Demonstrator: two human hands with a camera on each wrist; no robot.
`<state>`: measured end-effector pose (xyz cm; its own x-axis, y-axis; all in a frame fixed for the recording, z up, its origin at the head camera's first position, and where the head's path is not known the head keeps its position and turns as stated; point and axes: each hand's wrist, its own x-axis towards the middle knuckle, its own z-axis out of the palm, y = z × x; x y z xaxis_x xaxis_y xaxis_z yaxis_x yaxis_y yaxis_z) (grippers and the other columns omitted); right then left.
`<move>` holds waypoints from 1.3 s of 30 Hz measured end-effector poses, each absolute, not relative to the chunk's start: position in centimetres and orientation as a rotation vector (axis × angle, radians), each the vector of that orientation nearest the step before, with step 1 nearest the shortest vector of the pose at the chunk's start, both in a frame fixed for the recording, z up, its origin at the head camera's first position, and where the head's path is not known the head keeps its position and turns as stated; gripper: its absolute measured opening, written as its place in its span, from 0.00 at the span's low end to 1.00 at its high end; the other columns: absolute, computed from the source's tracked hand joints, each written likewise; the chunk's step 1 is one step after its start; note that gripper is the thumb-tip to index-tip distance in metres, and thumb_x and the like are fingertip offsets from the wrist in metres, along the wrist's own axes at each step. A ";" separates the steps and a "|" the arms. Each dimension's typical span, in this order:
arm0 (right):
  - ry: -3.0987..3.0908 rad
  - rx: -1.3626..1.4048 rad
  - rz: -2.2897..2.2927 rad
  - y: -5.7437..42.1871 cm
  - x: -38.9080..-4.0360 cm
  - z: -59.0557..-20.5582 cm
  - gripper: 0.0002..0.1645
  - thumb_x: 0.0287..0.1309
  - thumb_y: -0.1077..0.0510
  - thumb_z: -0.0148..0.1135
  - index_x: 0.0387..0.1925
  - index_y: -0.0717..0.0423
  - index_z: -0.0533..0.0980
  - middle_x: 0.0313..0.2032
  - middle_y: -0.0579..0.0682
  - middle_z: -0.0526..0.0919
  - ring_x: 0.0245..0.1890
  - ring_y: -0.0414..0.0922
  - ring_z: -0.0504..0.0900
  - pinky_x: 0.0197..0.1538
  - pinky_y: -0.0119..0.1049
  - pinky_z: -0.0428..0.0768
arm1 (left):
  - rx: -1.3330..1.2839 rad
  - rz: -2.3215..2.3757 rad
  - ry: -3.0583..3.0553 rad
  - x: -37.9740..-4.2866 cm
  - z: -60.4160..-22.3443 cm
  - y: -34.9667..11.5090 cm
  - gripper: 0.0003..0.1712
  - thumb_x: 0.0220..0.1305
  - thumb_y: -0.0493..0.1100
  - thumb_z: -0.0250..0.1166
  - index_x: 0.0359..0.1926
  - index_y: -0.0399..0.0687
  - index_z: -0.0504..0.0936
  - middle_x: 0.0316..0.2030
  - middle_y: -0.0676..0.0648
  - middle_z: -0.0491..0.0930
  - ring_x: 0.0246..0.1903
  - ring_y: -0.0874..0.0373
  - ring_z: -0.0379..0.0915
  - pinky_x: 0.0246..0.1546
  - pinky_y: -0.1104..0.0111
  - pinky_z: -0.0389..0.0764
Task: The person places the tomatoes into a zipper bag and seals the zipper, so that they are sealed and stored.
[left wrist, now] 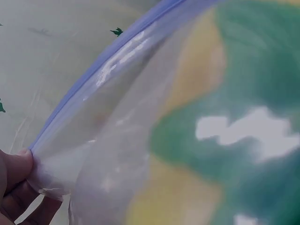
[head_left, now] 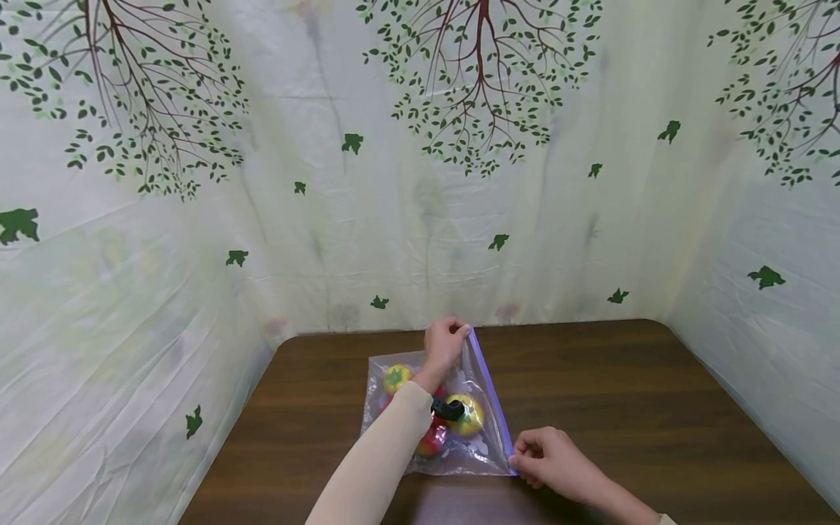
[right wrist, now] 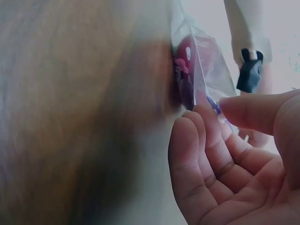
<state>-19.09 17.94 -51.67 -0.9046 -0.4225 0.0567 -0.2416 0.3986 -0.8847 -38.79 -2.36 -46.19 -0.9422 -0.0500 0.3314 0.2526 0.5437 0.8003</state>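
A clear zip bag (head_left: 471, 375) lies on the table, its purple zip strip (head_left: 491, 397) along the right side. Inside are several round things, among them a yellow one with green on top (head_left: 397, 378), a larger yellow one (head_left: 467, 417) and a red one (head_left: 432, 441). My left hand (head_left: 445, 348) pinches the strip's far end, and its forearm crosses above the bag, hiding part of the contents. At the near corner, my right hand (head_left: 554, 463) pinches the strip's other end between thumb and fingers. In the left wrist view, a yellow-and-green thing (left wrist: 187, 122) fills the right side, blurred.
The brown wooden table (head_left: 604, 386) extends to both sides of the bag. Behind and beside it hang pale curtains (head_left: 433, 270) printed with trees and green leaves. A black wrist camera (head_left: 448, 409) sits on the left wrist, over the bag.
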 end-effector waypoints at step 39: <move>2.409 -0.577 -1.378 26.2 -17.6 -51.6 0.19 0.69 0.50 0.63 0.24 0.55 0.80 0.18 0.46 0.80 0.15 0.36 0.73 0.17 0.34 0.76 | -0.751 -1.275 -2.600 -33.2 -45.4 -1.0 0.19 0.69 0.43 0.64 0.60 0.52 0.83 0.54 0.49 0.84 0.51 0.54 0.82 0.51 0.63 0.80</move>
